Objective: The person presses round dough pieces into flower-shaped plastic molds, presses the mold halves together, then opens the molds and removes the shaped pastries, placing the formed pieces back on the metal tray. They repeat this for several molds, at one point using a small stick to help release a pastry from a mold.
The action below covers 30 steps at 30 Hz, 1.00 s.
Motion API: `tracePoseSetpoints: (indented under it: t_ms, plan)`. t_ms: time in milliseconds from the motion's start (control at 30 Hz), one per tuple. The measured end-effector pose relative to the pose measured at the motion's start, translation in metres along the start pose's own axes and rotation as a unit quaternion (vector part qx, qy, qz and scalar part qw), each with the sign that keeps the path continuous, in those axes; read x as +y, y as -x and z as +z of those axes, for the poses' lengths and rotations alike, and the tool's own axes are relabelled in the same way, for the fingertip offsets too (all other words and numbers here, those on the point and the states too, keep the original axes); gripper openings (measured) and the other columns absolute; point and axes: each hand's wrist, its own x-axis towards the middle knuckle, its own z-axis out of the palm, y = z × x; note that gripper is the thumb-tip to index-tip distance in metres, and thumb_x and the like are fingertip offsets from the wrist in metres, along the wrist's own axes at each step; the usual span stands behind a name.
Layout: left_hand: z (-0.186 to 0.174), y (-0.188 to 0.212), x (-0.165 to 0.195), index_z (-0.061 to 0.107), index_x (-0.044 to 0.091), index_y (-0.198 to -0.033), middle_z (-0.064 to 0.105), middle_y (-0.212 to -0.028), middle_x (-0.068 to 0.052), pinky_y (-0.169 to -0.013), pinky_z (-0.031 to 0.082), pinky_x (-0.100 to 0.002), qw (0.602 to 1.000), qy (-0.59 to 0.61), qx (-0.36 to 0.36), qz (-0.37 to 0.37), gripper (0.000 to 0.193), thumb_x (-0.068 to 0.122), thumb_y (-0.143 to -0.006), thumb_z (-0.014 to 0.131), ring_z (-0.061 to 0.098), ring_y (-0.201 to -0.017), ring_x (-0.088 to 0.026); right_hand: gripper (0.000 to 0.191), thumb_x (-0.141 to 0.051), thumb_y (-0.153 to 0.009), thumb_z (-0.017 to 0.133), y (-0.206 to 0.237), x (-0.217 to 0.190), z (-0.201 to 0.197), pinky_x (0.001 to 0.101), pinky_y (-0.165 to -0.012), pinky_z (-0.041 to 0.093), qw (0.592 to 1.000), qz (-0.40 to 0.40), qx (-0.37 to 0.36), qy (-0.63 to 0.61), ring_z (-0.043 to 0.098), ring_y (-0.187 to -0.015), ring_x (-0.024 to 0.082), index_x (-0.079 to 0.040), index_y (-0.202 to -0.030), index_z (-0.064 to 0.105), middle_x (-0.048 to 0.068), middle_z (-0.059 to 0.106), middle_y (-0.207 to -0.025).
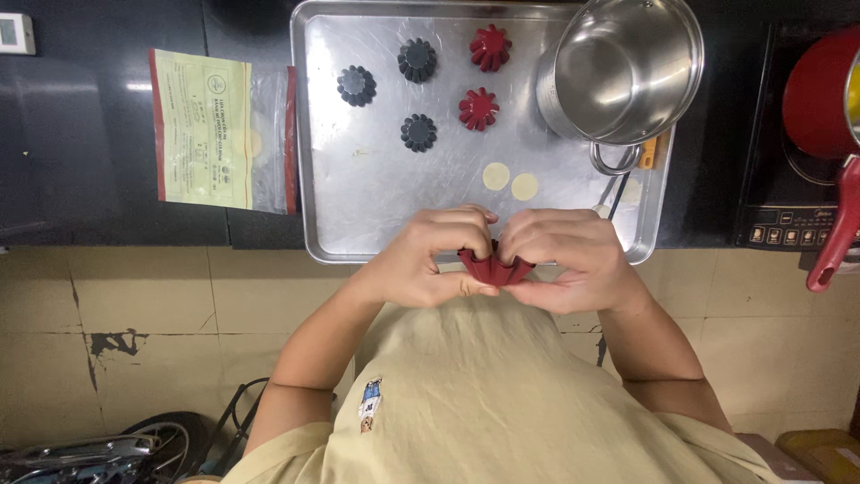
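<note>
Fingers of the left hand and right hand pinch a red fluted mould at the near edge of the metal tray. On that tray sit five more fluted moulds, two pale discs and an empty steel pot.

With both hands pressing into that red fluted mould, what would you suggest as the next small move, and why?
Probably set the red fluted mould down on the metal tray beside the two red moulds. Both the left hand and right hand pinch it just over the tray's near edge, and five moulds already stand in loose rows there, with bare tray nearby.
</note>
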Motion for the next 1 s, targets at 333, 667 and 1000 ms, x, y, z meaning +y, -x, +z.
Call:
tracePoseSetpoints:
  t_ms: [333,667,1000]
  plan:
    - [0.006,0.021,-0.066,0.066,0.004,-0.095,0.066,-0.091,-0.004,-0.107,0.051,-0.038,0.993,0.06,0.056,-0.083,0.027,0.017,-0.082,0.086,0.067,-0.089,-0.016,0.036,-0.004,-0.072,0.087,0.027,0.043,0.01,0.0335,-0.075,0.06,0.993,0.118,0.004,0.021,0.073,-0.087,0.024,-0.002,-0.103,0.068,0.012,0.071,-0.1]
    - [0.011,0.031,-0.217,0.062,0.004,-0.114,0.071,-0.097,-0.006,-0.078,0.055,-0.031,0.93,-0.061,0.17,-0.321,0.04,0.011,-0.08,0.083,0.07,-0.087,-0.019,0.044,-0.015,-0.072,0.087,0.093,0.195,0.052,0.0429,-0.096,0.047,0.898,0.258,0.067,0.35,0.054,-0.109,0.034,-0.003,-0.11,0.068,0.012,0.061,-0.112]
    - [0.002,0.026,-0.192,0.069,0.006,-0.115,0.066,-0.108,-0.014,-0.091,0.05,-0.043,0.87,-0.348,0.154,-0.313,0.044,0.025,-0.079,0.085,0.06,-0.105,-0.034,0.034,-0.016,-0.068,0.087,0.085,0.224,0.068,0.0441,-0.098,0.042,0.87,0.355,0.068,0.336,0.05,-0.115,0.034,-0.008,-0.094,0.066,0.011,0.058,-0.112]
